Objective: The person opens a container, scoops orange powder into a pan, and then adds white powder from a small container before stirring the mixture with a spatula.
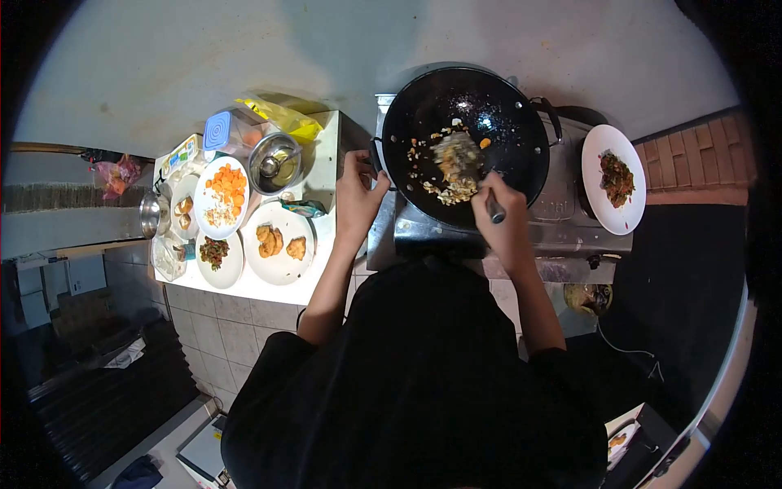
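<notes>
A black wok [509, 102] sits on the stove and holds chopped, browned bits of food [450, 192] with a few orange pieces. My left hand [358, 196] is closed around the wok's left loop handle. In my right hand [501, 213], fingers wrap the dark handle of a cooking spatula [495, 209]. Its head, smeared by motion, is down among the food near the middle of the wok. The wok's right loop handle [554, 122] stands free of my hands.
Left, a white table [326, 175] carries a plate of chopped carrots [226, 191], a plate of fried pieces [279, 244], a metal pot with a ladle [275, 163] and a blue-lidded container [224, 133]. On the stove's right side sits a white plate of chopped vegetables [615, 179].
</notes>
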A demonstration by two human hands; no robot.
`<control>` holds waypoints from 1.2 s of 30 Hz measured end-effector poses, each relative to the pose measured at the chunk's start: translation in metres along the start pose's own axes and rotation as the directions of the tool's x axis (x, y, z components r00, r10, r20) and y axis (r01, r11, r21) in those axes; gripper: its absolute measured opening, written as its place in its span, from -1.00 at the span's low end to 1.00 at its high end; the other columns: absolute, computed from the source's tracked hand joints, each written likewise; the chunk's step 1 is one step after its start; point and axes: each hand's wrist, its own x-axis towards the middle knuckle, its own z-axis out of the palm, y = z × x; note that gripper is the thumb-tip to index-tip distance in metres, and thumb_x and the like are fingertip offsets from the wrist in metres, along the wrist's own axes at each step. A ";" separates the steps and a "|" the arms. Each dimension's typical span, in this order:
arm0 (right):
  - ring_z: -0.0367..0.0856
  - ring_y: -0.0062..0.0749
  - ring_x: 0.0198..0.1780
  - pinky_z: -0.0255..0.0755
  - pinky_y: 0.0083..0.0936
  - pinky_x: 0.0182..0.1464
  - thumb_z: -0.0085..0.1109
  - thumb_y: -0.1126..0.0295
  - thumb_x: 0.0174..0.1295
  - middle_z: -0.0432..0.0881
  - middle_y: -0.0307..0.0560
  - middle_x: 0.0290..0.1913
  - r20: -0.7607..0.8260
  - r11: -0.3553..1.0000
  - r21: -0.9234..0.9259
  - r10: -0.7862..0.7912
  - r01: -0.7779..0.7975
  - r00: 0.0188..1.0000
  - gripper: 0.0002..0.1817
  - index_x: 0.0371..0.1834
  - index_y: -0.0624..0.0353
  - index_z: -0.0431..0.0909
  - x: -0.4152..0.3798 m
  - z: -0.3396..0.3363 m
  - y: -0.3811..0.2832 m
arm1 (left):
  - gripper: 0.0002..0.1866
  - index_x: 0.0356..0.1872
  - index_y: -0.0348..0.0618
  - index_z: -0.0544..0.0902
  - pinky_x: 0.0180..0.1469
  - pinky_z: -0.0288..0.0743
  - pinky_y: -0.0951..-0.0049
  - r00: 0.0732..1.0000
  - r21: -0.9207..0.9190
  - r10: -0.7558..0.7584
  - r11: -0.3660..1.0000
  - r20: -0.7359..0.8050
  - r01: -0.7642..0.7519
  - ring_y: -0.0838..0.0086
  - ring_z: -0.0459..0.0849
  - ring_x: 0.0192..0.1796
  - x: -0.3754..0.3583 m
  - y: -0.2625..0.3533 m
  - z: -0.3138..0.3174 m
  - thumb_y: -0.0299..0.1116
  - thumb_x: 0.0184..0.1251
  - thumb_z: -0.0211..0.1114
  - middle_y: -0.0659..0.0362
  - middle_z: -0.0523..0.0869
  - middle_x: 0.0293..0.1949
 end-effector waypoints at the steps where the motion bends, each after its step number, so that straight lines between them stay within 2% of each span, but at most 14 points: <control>1: 0.70 -0.01 -0.45 0.46 -0.32 -0.41 0.14 0.67 0.18 0.57 0.13 -0.52 -0.060 0.995 -0.098 0.002 -0.007 0.998 -0.93 -0.30 0.32 0.49 0.004 -0.003 0.001 | -0.59 0.10 -0.27 0.49 -0.40 0.38 0.55 1.000 -0.006 -0.010 1.000 -0.008 0.010 0.63 0.49 -0.49 0.001 0.001 0.000 -0.48 0.24 0.37 0.13 0.70 -0.43; 6: 0.65 -0.19 -0.51 0.44 -0.39 -0.40 0.16 0.65 0.19 0.55 0.13 -0.52 -0.065 0.994 0.102 0.037 -0.030 0.997 -0.94 -0.32 0.31 0.49 -0.013 -0.031 -0.035 | -0.59 0.10 -0.27 0.49 -0.39 0.40 0.54 1.000 0.004 -0.006 1.000 0.002 0.006 0.62 0.51 -0.49 0.003 0.000 -0.001 -0.48 0.25 0.37 0.13 0.71 -0.43; 8: 0.61 -0.28 -0.53 0.41 -0.42 -0.42 0.14 0.64 0.20 0.54 0.11 -0.53 0.020 0.986 0.163 0.017 -0.020 1.000 -0.96 -0.32 0.30 0.50 -0.018 -0.028 -0.039 | -0.59 0.10 -0.27 0.49 -0.38 0.40 0.54 1.000 0.025 -0.002 1.000 0.009 0.002 0.62 0.52 -0.48 0.003 -0.002 0.000 -0.48 0.25 0.37 0.13 0.71 -0.43; 10: 0.63 -0.24 -0.54 0.41 -0.39 -0.43 0.14 0.63 0.21 0.53 0.11 -0.55 0.055 0.991 0.119 0.050 -0.056 0.997 -0.96 -0.32 0.29 0.50 -0.016 -0.017 -0.031 | -0.59 0.10 -0.27 0.49 -0.37 0.42 0.54 1.000 0.004 -0.007 1.000 -0.002 0.007 0.62 0.52 -0.47 0.003 -0.003 0.001 -0.48 0.26 0.38 0.13 0.72 -0.42; 13: 0.66 -0.06 -0.51 0.44 -0.33 -0.43 0.14 0.65 0.17 0.52 0.12 -0.56 -0.031 0.998 0.013 0.062 -0.061 0.998 -0.95 -0.34 0.30 0.48 -0.007 -0.005 0.000 | -0.60 0.10 -0.27 0.49 -0.36 0.43 0.54 1.000 0.002 -0.007 1.000 -0.009 0.007 0.62 0.53 -0.46 0.002 -0.003 0.001 -0.48 0.26 0.38 0.13 0.72 -0.42; 18: 0.67 -0.08 -0.50 0.47 -0.34 -0.41 0.14 0.64 0.18 0.53 0.11 -0.57 -0.133 0.997 0.067 -0.031 0.040 0.991 -0.94 -0.33 0.30 0.48 -0.008 -0.014 -0.031 | -0.59 0.10 -0.27 0.50 -0.35 0.43 0.54 1.000 0.005 0.010 1.000 -0.014 -0.010 0.59 0.55 -0.45 0.002 -0.003 0.001 -0.47 0.26 0.38 0.10 0.73 -0.40; 20: 0.67 -0.05 -0.48 0.46 -0.33 -0.40 0.15 0.64 0.18 0.54 0.12 -0.55 0.020 0.987 0.161 0.025 -0.028 0.999 -0.93 -0.33 0.29 0.47 -0.010 -0.010 -0.033 | -0.59 0.09 -0.27 0.50 -0.35 0.43 0.54 1.000 0.004 -0.010 1.000 0.003 0.010 0.59 0.54 -0.45 0.001 -0.001 0.000 -0.46 0.25 0.39 0.10 0.73 -0.40; 24: 0.65 0.03 -0.47 0.44 -0.34 -0.41 0.13 0.64 0.19 0.55 0.15 -0.54 -0.077 0.998 0.048 -0.025 0.028 0.997 -0.94 -0.34 0.28 0.46 0.002 -0.003 0.003 | -0.59 0.09 -0.27 0.50 -0.35 0.42 0.53 1.000 -0.011 0.008 1.000 -0.019 -0.009 0.59 0.54 -0.45 0.002 -0.005 0.000 -0.46 0.26 0.39 0.11 0.73 -0.39; 26: 0.68 -0.04 -0.46 0.43 -0.37 -0.40 0.11 0.63 0.20 0.56 0.15 -0.53 -0.099 0.997 0.065 -0.026 0.033 0.995 -0.95 -0.34 0.29 0.45 0.000 -0.025 -0.005 | -0.59 0.10 -0.27 0.49 -0.34 0.44 0.52 1.000 0.029 -0.008 1.000 0.015 0.008 0.57 0.56 -0.44 0.001 -0.002 -0.003 -0.45 0.26 0.39 0.11 0.73 -0.39; 28: 0.66 -0.36 -0.48 0.40 -0.44 -0.40 0.07 0.62 0.20 0.54 0.07 -0.54 0.040 0.962 0.104 0.248 -0.251 0.968 -0.97 -0.35 0.29 0.44 -0.006 -0.049 -0.021 | -0.59 0.09 -0.26 0.49 -0.34 0.45 0.52 1.000 0.019 -0.020 1.000 0.017 0.020 0.56 0.57 -0.44 0.000 0.000 -0.004 -0.45 0.26 0.39 0.10 0.73 -0.40; 29: 0.50 -0.66 -0.45 0.36 -0.52 -0.39 0.07 0.58 0.22 0.48 -0.05 -0.56 0.062 0.962 0.141 0.227 -0.234 0.972 -0.98 -0.35 0.29 0.44 -0.008 -0.053 -0.024 | -0.59 0.09 -0.26 0.50 -0.33 0.45 0.51 0.999 0.008 -0.028 1.000 0.023 0.027 0.55 0.58 -0.44 0.001 0.001 -0.003 -0.44 0.27 0.39 0.10 0.73 -0.40; 30: 0.50 -0.66 -0.45 0.36 -0.52 -0.39 0.07 0.58 0.22 0.48 -0.05 -0.56 0.059 0.961 0.140 0.230 -0.236 0.971 -0.98 -0.35 0.29 0.44 -0.009 -0.054 -0.020 | -0.59 0.09 -0.26 0.50 -0.33 0.45 0.51 0.999 0.008 -0.026 1.000 0.027 0.026 0.55 0.58 -0.44 0.002 0.001 -0.002 -0.44 0.27 0.39 0.10 0.73 -0.40; 32: 0.42 -0.71 -0.43 0.37 -0.53 -0.36 0.09 0.54 0.24 0.51 -0.07 -0.54 0.224 0.940 0.214 0.219 -0.267 0.950 -0.94 -0.35 0.30 0.45 -0.009 -0.053 -0.004 | -0.60 0.10 -0.26 0.50 -0.33 0.46 0.51 0.999 0.002 -0.029 1.000 0.021 0.029 0.57 0.59 -0.43 0.002 0.001 -0.002 -0.44 0.27 0.39 0.09 0.74 -0.39; 36: 0.42 -0.68 -0.43 0.38 -0.52 -0.34 0.12 0.53 0.24 0.57 -0.01 -0.52 0.103 0.957 0.122 0.252 -0.264 0.962 -0.93 -0.33 0.32 0.47 0.018 -0.049 0.023 | -0.60 0.10 -0.27 0.50 -0.33 0.47 0.52 1.000 0.011 -0.004 1.000 0.007 0.004 0.58 0.59 -0.42 0.004 -0.004 -0.001 -0.44 0.27 0.39 0.08 0.75 -0.37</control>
